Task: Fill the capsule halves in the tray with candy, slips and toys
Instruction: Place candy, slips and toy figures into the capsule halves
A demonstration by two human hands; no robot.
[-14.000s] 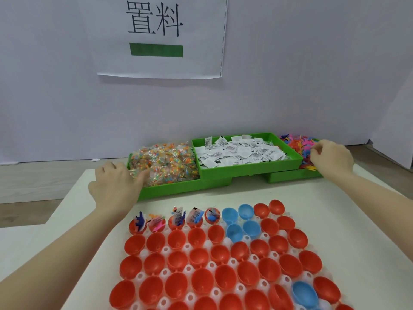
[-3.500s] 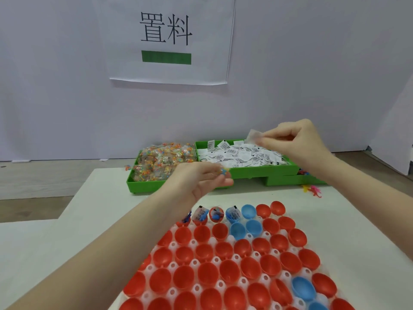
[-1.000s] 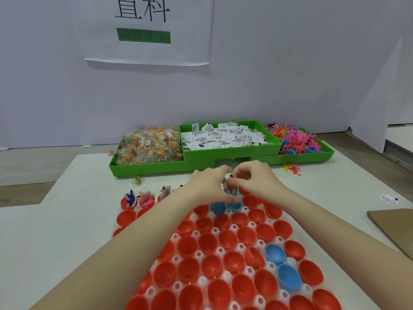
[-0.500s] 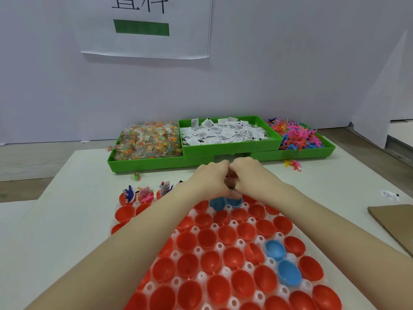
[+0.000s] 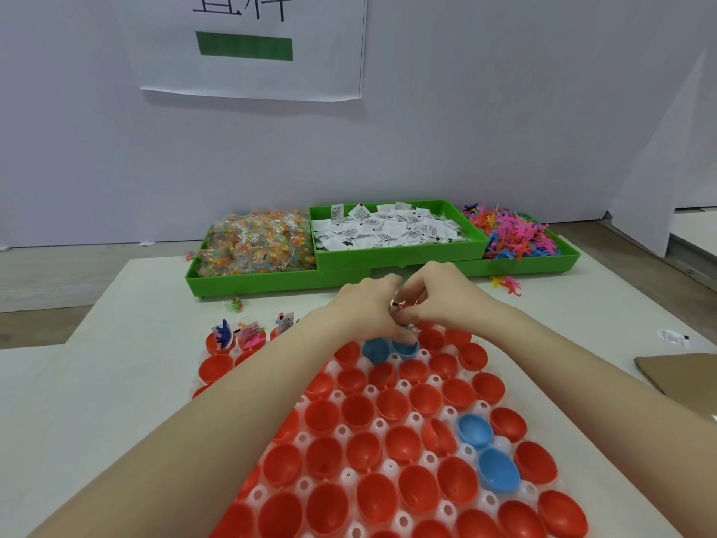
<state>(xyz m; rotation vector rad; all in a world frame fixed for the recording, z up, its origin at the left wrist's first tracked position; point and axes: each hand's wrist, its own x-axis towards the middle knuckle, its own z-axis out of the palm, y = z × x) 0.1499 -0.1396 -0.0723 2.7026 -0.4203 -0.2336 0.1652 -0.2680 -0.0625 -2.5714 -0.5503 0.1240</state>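
Note:
A white tray [image 5: 388, 465] full of red and a few blue capsule halves lies in front of me. My left hand [image 5: 361, 308] and my right hand [image 5: 438, 297] meet over the tray's far row, above a blue capsule half [image 5: 405, 348]. Their fingertips pinch small items together, with a bit of a paper slip [image 5: 396, 303] showing between them. What else they hold is hidden. At the far left of that row, three red halves [image 5: 221, 339] hold toys and slips.
Three green bins stand at the back: candy packets [image 5: 252, 246], white slips [image 5: 384, 227], coloured toys [image 5: 512, 234]. A stray candy [image 5: 235, 304] and a loose toy [image 5: 508, 285] lie on the table. A slip [image 5: 671, 337] and cardboard [image 5: 683, 376] are at the right.
Both hands came back from the bins, met over the tray's far row and stay pinched together there; over the last half second they barely moved.

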